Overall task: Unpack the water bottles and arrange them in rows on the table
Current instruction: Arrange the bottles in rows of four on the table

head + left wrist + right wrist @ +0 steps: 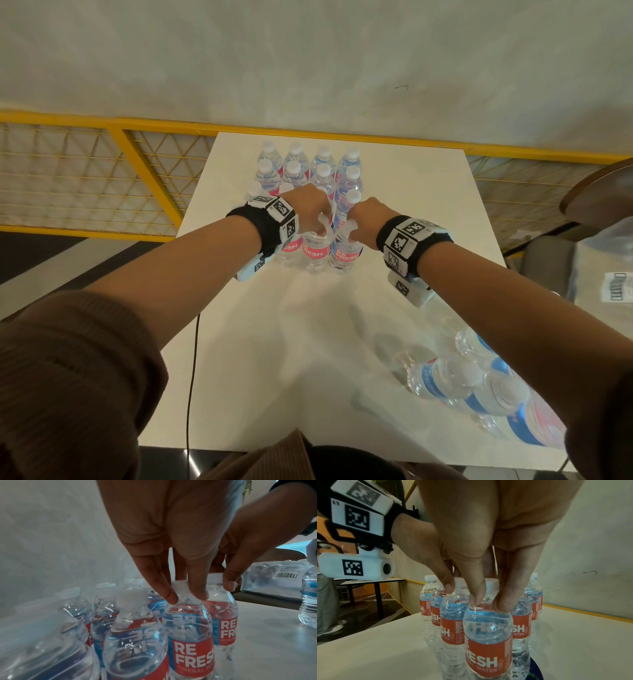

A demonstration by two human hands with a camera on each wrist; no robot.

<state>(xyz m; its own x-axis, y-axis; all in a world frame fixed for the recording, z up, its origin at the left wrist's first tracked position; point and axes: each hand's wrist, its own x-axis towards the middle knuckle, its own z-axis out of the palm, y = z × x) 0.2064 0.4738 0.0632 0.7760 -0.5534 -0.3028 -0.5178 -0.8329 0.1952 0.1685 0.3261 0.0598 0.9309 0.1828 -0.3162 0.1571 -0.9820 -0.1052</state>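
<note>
Several clear water bottles with red-and-blue labels stand in rows (308, 171) at the far middle of the white table (274, 342). My left hand (320, 226) pinches the neck of a front-row bottle (317, 250) just under its white cap; in the left wrist view the left hand (187, 595) holds this bottle (188, 635) upright. My right hand (349, 229) pinches the neck of the neighbouring bottle (344, 253) on the right, also seen as right hand (486, 601) on that bottle (488, 646). Both bottles stand on the table.
More bottles (479, 383) lie on their sides at the table's near right corner. A plastic-wrapped pack with a barcode label (613, 284) sits off the right edge beside a chair (548, 263). A yellow mesh railing (102, 171) runs behind. A black cable (191, 377) hangs at the near left.
</note>
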